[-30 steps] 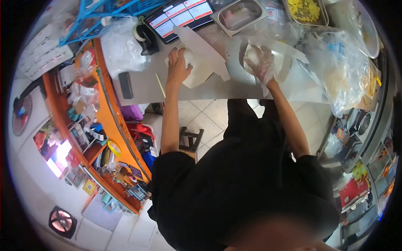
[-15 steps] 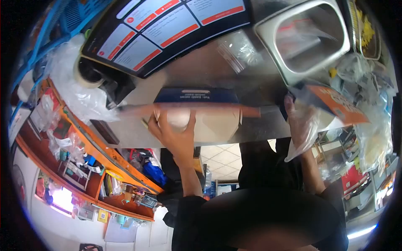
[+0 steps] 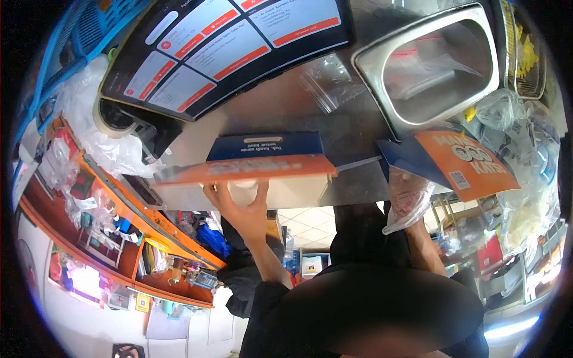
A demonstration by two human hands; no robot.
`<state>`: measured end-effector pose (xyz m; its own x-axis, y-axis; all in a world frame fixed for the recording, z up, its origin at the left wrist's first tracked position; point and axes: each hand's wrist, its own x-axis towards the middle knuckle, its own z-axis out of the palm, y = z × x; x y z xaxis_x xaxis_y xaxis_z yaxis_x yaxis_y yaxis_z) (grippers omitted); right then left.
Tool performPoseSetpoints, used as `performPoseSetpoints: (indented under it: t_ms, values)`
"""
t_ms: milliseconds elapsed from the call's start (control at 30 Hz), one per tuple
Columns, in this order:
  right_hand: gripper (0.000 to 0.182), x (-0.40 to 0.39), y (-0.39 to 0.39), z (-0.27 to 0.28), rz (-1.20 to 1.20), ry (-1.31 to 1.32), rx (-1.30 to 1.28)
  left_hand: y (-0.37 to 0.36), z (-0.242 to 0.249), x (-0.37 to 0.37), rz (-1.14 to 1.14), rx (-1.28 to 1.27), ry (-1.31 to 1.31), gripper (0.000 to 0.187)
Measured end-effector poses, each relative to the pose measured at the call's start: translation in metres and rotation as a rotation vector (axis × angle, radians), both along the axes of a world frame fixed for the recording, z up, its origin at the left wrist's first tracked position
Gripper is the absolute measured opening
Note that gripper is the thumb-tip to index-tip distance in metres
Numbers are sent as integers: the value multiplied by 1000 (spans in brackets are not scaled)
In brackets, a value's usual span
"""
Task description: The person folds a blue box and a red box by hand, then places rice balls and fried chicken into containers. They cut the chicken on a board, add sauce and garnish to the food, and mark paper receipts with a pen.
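Note:
My left hand (image 3: pixel 242 212) is at the front side of an open orange and dark blue cardboard box (image 3: pixel 250 169). Its thumb and fingers are curled around a small whitish round container (image 3: pixel 243 192), whose upper part is hidden behind the orange flap. A clear plastic glove covers my right hand (image 3: pixel 410 200). That hand reaches under an orange and blue printed carton piece (image 3: pixel 468 160) and appears to hold it at its blue end, though the fingertips are hidden.
A lit tablet screen (image 3: pixel 233 51) stands at the back left, near a roll of tape (image 3: pixel 116 119). Clear zip bags (image 3: pixel 329 82) lie on the metal table (image 3: pixel 286 101). A steel tray (image 3: pixel 391 98) holds more bags. Plastic bags (image 3: pixel 531 179) crowd the right side.
The orange flap has tilted upright and now covers more of the round container. My right hand and the carton piece have moved slightly left. The view has shifted a little.

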<state>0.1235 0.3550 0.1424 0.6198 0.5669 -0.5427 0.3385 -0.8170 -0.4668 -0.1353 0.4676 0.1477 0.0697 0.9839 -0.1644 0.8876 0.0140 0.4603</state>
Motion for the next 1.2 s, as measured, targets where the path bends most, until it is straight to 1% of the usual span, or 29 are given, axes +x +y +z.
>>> performPoseSetpoints:
  t_ms: [67, 100, 133, 200, 233, 267, 300, 333, 367, 400, 433, 467, 500, 533, 567, 600, 633, 667, 700, 733, 767, 800, 833, 867, 900, 933, 1000, 1133, 1200]
  values:
    - [35, 2, 13, 5, 7, 51, -45, 2, 13, 12, 94, -22, -27, 63]
    - [36, 4, 21, 8, 10, 84, -84, 3, 21, 18, 33, 90, 24, 48]
    - [37, 6, 31, 12, 9, 137, -150, -1, 26, 18, 29, 101, 17, 48]
    - [39, 12, 48, 20, 59, 200, -223, -14, 37, 13, 183, 388, -49, 28]
    - [50, 16, 48, 28, 217, 86, -77, -18, 46, 15, 246, 440, -97, 21]
    - [60, 19, 48, 36, 370, -56, 61, -22, 56, 20, 306, 487, -157, 21]
    - [59, 19, 41, 43, 495, -225, 160, -21, 64, 33, 349, 570, -248, 30]
    - [57, 18, 30, 45, 617, -414, 242, -19, 79, 52, 367, 604, -236, 33]
    - [53, 14, 16, 40, 204, 213, 415, -24, 88, 61, 320, 617, -297, 35]
    - [48, 24, 3, 53, 166, 391, 476, -28, 95, 75, 264, 637, -358, 38]
    - [43, 34, -11, 65, 118, 570, 525, -27, 112, 111, 146, 589, -480, 41]
    - [37, 49, -25, 89, 414, 287, 393, -36, 132, 151, 18, 540, -596, 45]
    - [34, 69, -41, 111, 320, 322, 437, -54, 138, 175, -121, 474, -794, 51]
    - [31, 90, -61, 130, 229, 361, 488, -75, 139, 197, -342, 394, -967, 54]
    - [29, 112, -84, 143, 69, 367, 599, -98, 142, 222, -573, 302, -1122, 56]
    - [30, 136, -112, 157, -89, 331, 693, -123, 155, 256, -786, 116, -1193, 57]
    - [32, 157, -141, 166, -383, 379, 806, -153, 167, 290, -1010, -79, -1240, 59]
    - [35, 178, -173, 173, -675, 413, 936, -185, 170, 317, -1199, -206, -1166, 50]
    - [39, 203, -205, 170, -790, 262, 1108, -215, 182, 353, -1412, -221, -1091, 33]
    - [41, 220, -241, 160, -997, 192, 1138, -255, 194, 383, -1415, -264, -1027, 31]
    - [42, 244, -278, 163, -1033, 49, 1206, -299, 201, 411, -1416, -293, -963, 35]
    - [44, 264, -314, 170, -1076, -85, 1264, -337, 193, 438, -1534, -274, -998, 35]
    - [44, 280, -347, 180, -1130, -159, 1322, -367, 175, 458, -1598, -394, -1011, 36]
    - [48, 293, -379, 190, -1201, -237, 1277, -387, 168, 472, -1633, -524, -991, 39]
    - [51, 308, -413, 198, -1251, -316, 1223, -413, 185, 494, -1709, -644, -887, 32]
    - [51, 321, -443, 198, -1275, -353, 1251, -434, 186, 510, -1762, -636, -885, 32]
    - [63, 348, -492, 190, -1398, -525, 1144, -471, 182, 537, -1921, -682, -782, 23]
    - [71, 409, -548, 185, -1489, -597, 1137, -524, 195, 600, -2074, -693, -672, 17]
    - [77, 455, -568, 163, -1478, -533, 1096, -549, 191, 636, -2103, -726, -779, 20]
